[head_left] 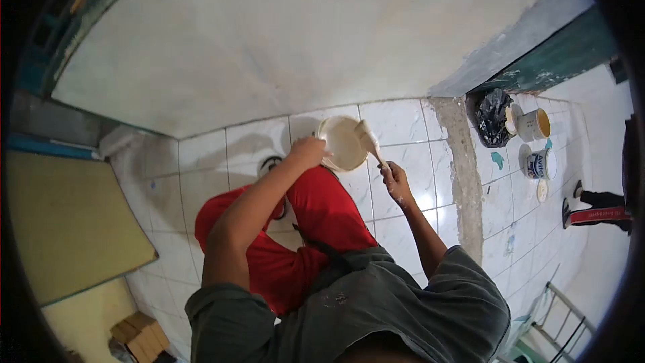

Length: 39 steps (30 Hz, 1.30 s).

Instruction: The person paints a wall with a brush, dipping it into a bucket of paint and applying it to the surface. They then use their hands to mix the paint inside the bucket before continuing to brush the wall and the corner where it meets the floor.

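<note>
Right hand (396,184): our fingers closed round one brush (367,138), its head at the bucket's (345,146) rim. Left hand (308,152): fingers at the opposite rim (whether gripping, we cannot tell). Beneath: tiled floor (401,121); beyond, pale wall (289,40).

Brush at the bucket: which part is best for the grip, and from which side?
Probably the narrow handle, from the side away from the bucket, where the right hand holds it: the brush slants outward, its wide head at the bucket's rim.
</note>
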{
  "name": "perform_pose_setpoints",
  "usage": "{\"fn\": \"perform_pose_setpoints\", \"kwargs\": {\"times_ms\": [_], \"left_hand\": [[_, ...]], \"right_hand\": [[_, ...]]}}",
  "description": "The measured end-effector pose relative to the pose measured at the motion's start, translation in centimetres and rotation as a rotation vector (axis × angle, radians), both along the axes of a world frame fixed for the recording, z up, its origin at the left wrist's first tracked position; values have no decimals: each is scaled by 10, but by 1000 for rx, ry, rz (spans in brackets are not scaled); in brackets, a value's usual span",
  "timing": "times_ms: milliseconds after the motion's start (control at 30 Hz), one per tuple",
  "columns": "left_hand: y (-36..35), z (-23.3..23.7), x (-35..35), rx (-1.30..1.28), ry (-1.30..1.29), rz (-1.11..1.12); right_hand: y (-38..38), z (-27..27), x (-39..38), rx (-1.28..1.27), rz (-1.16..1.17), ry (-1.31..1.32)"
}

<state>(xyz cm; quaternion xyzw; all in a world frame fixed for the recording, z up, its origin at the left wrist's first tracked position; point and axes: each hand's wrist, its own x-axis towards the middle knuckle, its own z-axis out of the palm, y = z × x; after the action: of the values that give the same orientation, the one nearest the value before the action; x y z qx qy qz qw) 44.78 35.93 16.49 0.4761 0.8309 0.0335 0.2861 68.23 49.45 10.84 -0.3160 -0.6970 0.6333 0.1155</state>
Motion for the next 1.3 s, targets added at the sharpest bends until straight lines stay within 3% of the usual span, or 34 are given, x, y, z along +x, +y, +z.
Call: {"fn": "perform_pose_setpoints", "kwargs": {"times_ms": [33, 100, 233, 367, 433, 467, 633, 767, 900, 1067, 1300], "left_hand": [[0, 6, 4, 38, -28, 5], [-2, 10, 11, 109, -86, 19], [-4, -4, 24, 163, -67, 65], [3, -16, 34, 334, -203, 176], [15, -16, 35, 126, -772, 587], [15, -16, 32, 173, -900, 595], [15, -2, 31, 100, -1001, 725], [24, 18, 15, -60, -1058, 644], [32, -16, 9, 7, -1004, 677], [41, -19, 15, 2, -937, 757], [35, -32, 17, 143, -996, 794]], "right_hand": [[3, 8, -7, 11, -18, 27], [8, 33, -24, -398, -54, 157], [31, 62, -59, -330, -77, 194], [43, 87, -79, -417, -104, 240], [47, 96, -88, -505, -194, 264], [50, 100, -92, -501, -197, 264], [75, 135, -120, -340, -210, 260], [90, 224, -139, -225, -209, 415], [78, 283, -130, -199, -164, 526], [82, 262, -134, -181, -103, 485], [89, 140, -147, -511, -146, 316]]}}
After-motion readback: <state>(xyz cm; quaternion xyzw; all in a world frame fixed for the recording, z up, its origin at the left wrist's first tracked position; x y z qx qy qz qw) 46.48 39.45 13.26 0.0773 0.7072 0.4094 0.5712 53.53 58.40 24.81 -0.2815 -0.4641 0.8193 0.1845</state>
